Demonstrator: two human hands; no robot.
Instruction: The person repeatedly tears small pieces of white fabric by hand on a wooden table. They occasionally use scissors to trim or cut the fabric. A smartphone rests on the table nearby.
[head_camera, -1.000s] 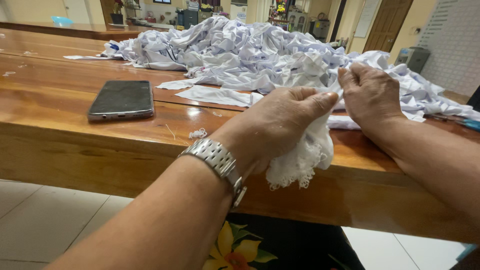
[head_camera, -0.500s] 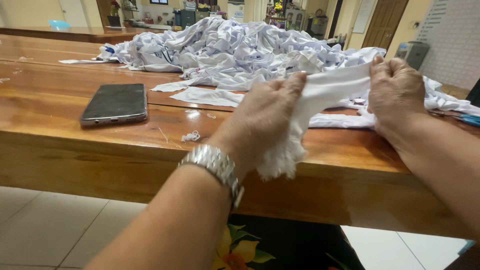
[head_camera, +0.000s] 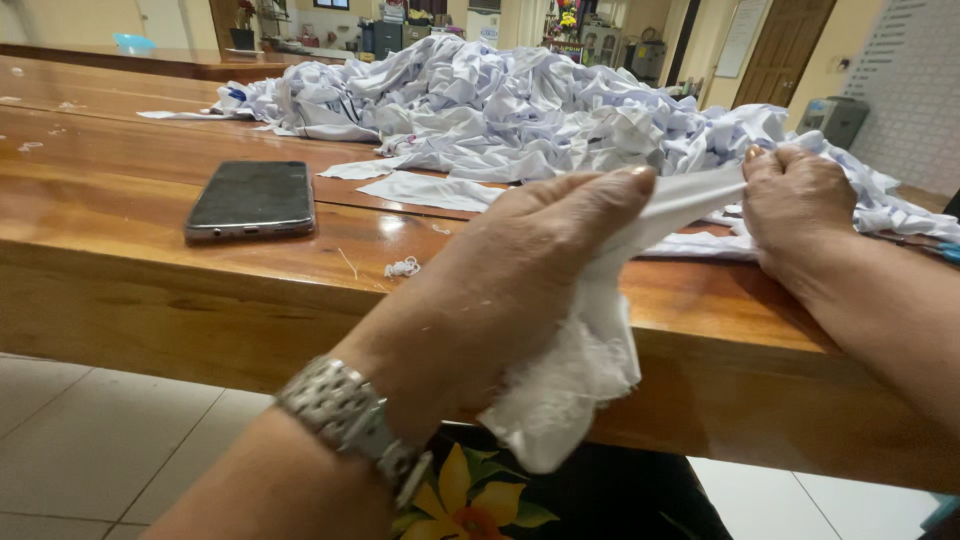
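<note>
white cloth strip (head_camera: 680, 200) with a lace-edged end is stretched taut between both hands, just above the near edge of the wooden table (head_camera: 120, 240). left hand (head_camera: 520, 270) pinches it between thumb and fingers, the lacy end hanging below the table edge; a metal wristwatch (head_camera: 350, 420) sits on that wrist. right hand (head_camera: 795, 205) is closed around the other end. behind lies a pile of white garments (head_camera: 520, 100); a dark smartphone (head_camera: 252, 198) rests face up to the left, well apart.

Place: a sewing workroom in a hall.
Signs: big heap of white garments (head_camera: 540, 105) on long wooden table (head_camera: 120, 215); tiled floor (head_camera: 90, 440).
</note>
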